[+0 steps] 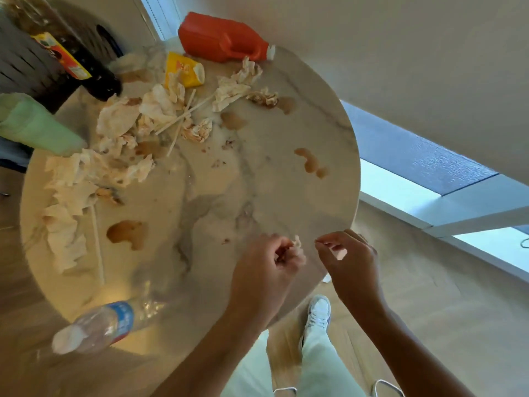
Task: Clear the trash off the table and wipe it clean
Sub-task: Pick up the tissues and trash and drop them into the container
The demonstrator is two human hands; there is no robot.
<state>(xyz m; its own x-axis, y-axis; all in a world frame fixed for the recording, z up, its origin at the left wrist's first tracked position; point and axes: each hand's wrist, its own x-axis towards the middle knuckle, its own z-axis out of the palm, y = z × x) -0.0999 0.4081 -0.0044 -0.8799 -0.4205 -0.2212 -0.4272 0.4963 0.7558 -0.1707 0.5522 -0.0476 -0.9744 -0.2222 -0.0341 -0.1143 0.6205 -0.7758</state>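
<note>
Head view: left hand [269,265] grips a tissue scrap [297,242]; right hand [347,255] pinches, contents unclear. Scraps could drop off the desk [286,196] near edge.

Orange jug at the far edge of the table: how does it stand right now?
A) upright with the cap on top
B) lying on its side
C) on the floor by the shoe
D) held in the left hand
B: the orange jug lies on its side at the far rim of the table, its white cap pointing sideways, with neither hand near it.
</note>
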